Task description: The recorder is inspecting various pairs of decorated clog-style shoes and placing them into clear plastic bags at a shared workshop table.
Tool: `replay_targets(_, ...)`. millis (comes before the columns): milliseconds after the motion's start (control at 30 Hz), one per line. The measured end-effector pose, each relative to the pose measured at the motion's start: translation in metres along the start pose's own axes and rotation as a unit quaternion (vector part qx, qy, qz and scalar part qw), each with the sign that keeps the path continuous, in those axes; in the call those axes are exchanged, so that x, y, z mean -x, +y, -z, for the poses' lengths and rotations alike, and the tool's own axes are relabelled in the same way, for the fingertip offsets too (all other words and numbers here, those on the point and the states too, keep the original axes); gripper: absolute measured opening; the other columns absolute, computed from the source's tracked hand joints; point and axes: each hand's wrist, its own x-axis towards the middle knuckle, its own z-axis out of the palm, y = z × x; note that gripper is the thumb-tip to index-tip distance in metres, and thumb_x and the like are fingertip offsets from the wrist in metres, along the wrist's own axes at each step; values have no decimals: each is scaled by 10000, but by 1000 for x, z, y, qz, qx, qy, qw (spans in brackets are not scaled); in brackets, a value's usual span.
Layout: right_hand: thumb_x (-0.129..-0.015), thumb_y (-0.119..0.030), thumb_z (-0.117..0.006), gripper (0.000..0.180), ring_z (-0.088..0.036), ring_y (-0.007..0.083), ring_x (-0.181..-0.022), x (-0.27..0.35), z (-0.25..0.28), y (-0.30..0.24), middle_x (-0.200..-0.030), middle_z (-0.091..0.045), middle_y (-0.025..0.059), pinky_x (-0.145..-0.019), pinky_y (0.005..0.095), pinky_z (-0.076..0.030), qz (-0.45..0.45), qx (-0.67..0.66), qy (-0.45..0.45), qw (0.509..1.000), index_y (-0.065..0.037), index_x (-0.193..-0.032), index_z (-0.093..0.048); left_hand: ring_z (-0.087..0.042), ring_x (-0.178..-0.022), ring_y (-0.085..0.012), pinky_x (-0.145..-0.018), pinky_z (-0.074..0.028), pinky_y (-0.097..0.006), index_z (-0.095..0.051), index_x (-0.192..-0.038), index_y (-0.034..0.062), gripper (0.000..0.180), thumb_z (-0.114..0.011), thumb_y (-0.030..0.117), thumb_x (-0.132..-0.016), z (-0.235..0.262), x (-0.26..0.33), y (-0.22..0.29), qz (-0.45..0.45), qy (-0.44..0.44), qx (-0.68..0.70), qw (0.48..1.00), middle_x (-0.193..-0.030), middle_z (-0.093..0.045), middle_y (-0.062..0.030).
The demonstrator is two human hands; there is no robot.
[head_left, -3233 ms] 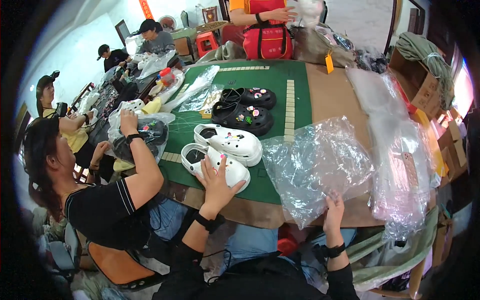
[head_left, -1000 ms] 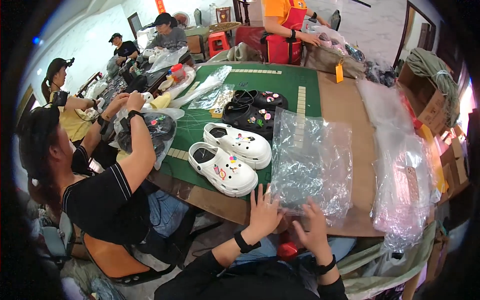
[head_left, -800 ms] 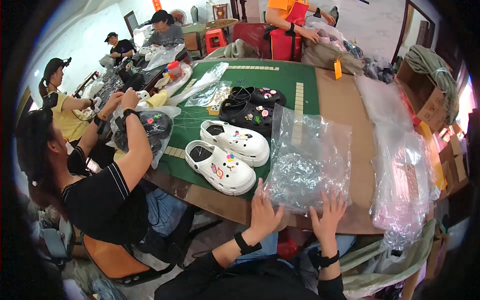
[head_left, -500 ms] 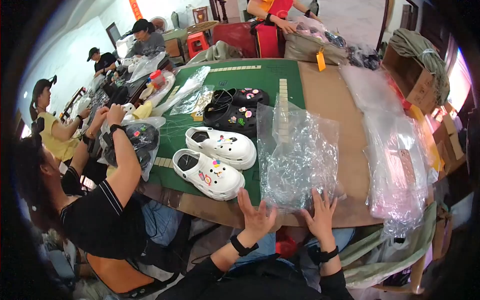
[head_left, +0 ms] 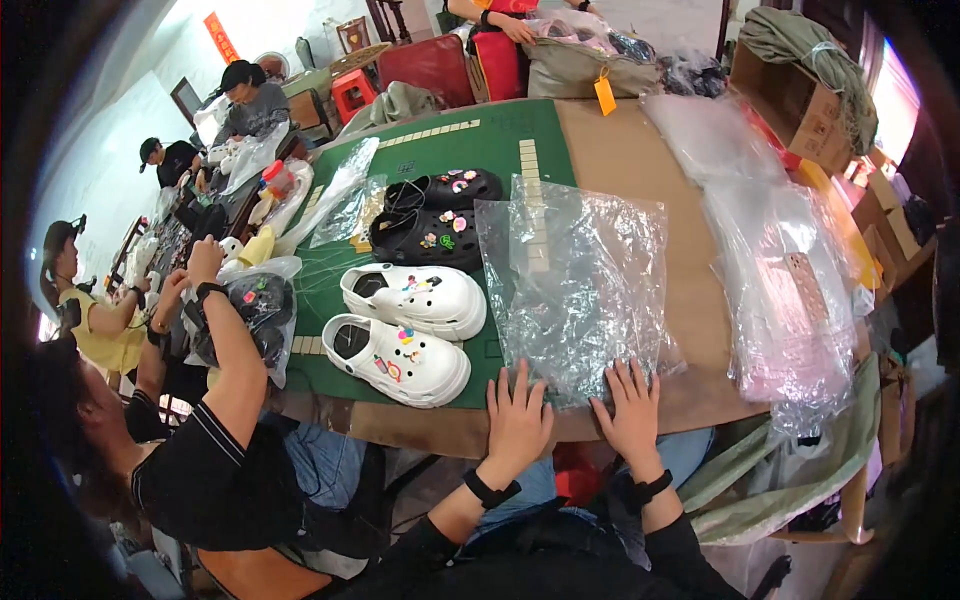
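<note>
Your left hand and right hand — fingers spread, clamped on nothing — rest at clear bag near edge, by counter near edge, apparently to flatten it. White clogs sit left, black clogs farther back, apparently leaving bag uncovered.

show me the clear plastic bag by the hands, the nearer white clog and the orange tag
Clear plastic bag [head_left: 582, 290], head view: its crinkled middle
Nearer white clog [head_left: 418, 368], head view: its upper, beside the charms
Orange tag [head_left: 604, 96], head view: its flat face
</note>
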Motion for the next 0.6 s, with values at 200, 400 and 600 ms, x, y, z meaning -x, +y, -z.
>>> replay_targets(200, -868, -337, -609, 438, -392, 312, -1308, 1, -3, 2, -1350, -505, 112, -1078, 570, -233, 3, -4, 11, 1000, -70, -1213, -580, -345, -1249, -500, -1048, -243, -604, -531, -1207, 33, 392, -580, 160, -839, -2, -1, 2, -4, 15, -4, 1000, -1428, -348, -236)
replay_targets(400, -865, -321, -612, 426, -402, 308, -1300, 4, -5, 4, -1335, -515, 107, -1077, 563, -241, 5, -7, 19, 1000, -75, -1212, -580, -338, -1252, -502, -1046, -246, -605, -523, -1218, 30, 405, -582, 152, -837, -1, -1, 3, -3, 4, -12, 1000, -1425, -351, -234)
replay_targets(600, -873, -200, -608, 285, -427, 297, -1278, 3, -6, 7, -1299, -548, 78, -1062, 534, -272, 5, -39, 23, 999, -102, -1140, -629, -336, -1279, -437, -1067, -207, -597, -383, -1314, -24, 578, -619, 157, -819, -5, 2, 0, 11, 37, 27, 999, -1342, -422, -210)
